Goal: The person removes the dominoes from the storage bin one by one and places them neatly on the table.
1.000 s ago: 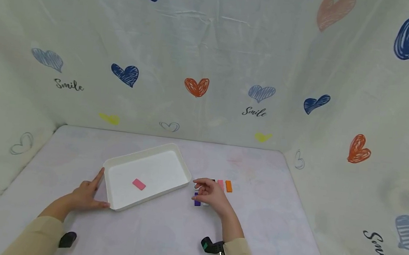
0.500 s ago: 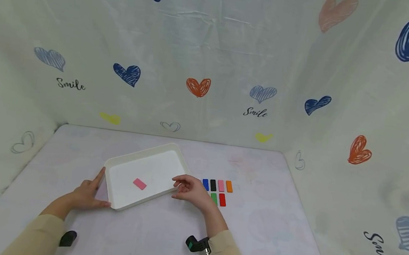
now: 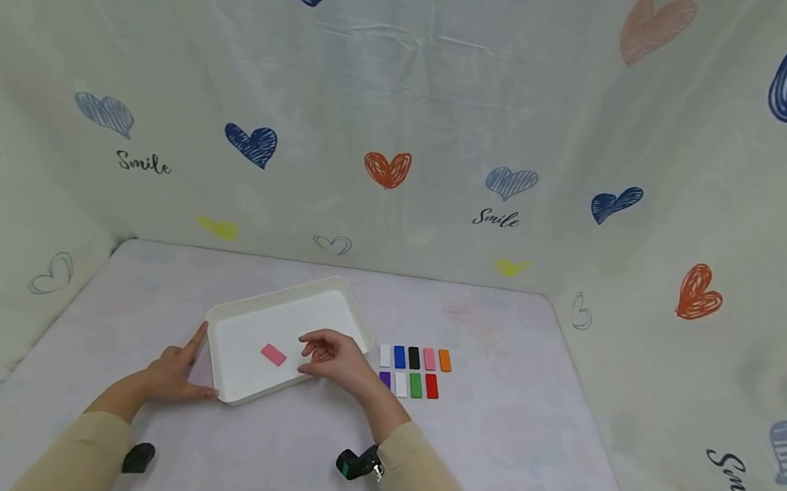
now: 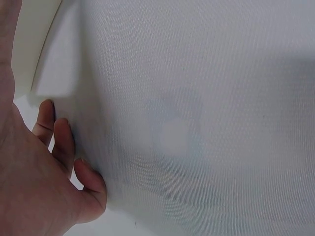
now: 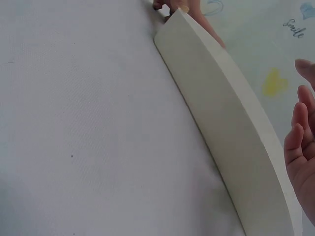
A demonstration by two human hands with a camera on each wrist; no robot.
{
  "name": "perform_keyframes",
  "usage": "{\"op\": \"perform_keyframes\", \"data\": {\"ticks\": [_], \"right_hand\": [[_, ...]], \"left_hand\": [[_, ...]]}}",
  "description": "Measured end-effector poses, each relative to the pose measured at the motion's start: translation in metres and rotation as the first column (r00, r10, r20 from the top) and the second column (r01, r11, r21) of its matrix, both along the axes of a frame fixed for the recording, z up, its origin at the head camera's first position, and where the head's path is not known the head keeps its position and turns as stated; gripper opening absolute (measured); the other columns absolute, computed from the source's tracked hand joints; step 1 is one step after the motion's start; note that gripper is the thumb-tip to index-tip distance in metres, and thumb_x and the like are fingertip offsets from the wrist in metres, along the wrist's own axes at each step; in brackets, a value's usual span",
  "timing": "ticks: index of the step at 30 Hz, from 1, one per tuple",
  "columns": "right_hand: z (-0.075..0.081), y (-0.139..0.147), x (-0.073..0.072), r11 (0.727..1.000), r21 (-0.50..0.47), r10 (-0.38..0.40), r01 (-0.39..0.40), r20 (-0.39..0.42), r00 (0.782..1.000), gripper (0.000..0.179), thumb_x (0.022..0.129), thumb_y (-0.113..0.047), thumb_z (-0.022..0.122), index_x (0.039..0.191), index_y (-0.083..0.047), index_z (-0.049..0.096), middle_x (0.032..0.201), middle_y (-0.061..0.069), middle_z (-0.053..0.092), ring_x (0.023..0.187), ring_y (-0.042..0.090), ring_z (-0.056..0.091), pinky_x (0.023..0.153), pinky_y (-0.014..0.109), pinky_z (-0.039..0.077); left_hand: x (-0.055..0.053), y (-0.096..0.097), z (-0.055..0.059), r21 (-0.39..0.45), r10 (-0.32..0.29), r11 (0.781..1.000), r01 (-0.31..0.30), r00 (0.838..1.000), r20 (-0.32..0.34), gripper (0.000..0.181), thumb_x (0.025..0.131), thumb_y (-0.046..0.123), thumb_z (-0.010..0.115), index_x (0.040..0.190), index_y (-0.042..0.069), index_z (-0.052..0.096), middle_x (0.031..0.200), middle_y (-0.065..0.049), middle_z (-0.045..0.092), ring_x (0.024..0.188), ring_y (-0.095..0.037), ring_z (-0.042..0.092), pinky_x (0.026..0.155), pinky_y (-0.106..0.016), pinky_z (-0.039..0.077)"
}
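A shallow white rectangular tray (image 3: 307, 312) lies at an angle on the table, with one flat pink rectangular piece (image 3: 273, 354) inside. My left hand (image 3: 167, 375) rests against the tray's left end, index finger and thumb spread along its side; other fingers (image 4: 64, 142) are loosely bent in the left wrist view. Over the tray's front right part hovers my right hand (image 3: 338, 361), to the right of the pink piece and apart from it. Its thumb and fingertips are separated, and I see nothing between them. The right wrist view shows this hand (image 5: 302, 157) above the tray's outer wall (image 5: 211, 103).
Right of the tray, small flat rectangular pieces lie in two rows, among them a blue piece (image 3: 399, 356), an orange piece (image 3: 444, 360), a green piece (image 3: 416, 385) and a red piece (image 3: 431, 385). A heart-printed curtain (image 3: 437, 106) hangs behind the table.
My right hand has moved left from above the coloured pieces to over the tray, uncovering both rows. The left hand stays at the tray's end, and the pink piece lies as before.
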State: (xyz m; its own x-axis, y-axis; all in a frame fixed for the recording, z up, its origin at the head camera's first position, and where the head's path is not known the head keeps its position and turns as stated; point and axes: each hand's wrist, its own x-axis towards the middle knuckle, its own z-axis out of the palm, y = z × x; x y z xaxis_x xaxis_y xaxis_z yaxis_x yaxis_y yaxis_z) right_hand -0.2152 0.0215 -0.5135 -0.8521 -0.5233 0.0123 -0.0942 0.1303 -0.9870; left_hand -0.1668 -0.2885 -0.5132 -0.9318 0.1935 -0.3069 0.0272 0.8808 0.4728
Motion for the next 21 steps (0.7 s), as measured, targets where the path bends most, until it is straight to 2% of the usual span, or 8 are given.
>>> {"op": "perform_keyframes", "data": {"ticks": [8,15,21], "right_hand": [[-0.002,-0.018,-0.013,0.991,0.103,0.089,-0.081,-0.075,0.993,0.041,0.080,0.002,0.078,0.118,0.003,0.064,0.092,0.008,0.065,0.071,0.005,0.053,0.062,0.017,0.047],[-0.002,-0.029,-0.022,0.957,0.254,0.163,-0.143,-0.062,0.985,0.041,0.079,0.000,0.079,0.118,-0.004,0.066,0.094,0.005,0.066,0.069,0.004,0.053,0.062,0.017,0.047],[-0.004,-0.039,-0.030,0.930,0.333,0.181,-0.157,-0.040,0.983,0.037,0.079,0.001,0.079,0.113,-0.007,0.068,0.092,0.000,0.065,0.070,0.005,0.052,0.062,0.017,0.046]], "left_hand": [[-0.001,-0.001,-0.001,0.006,0.005,1.000,-0.005,1.000,-0.002,0.133,0.073,0.053,0.081,0.150,0.002,-0.015,0.118,-0.044,0.036,0.111,-0.060,0.040,0.092,-0.070,0.038],[0.000,-0.002,-0.002,0.004,0.005,1.000,-0.005,1.000,0.005,0.133,0.073,0.054,0.080,0.150,0.003,-0.015,0.116,-0.040,0.040,0.112,-0.058,0.041,0.092,-0.069,0.038],[-0.001,-0.003,-0.004,0.000,-0.001,1.000,0.001,1.000,-0.003,0.133,0.072,0.055,0.080,0.150,0.003,-0.014,0.112,-0.035,0.044,0.112,-0.055,0.041,0.092,-0.068,0.040]]}}
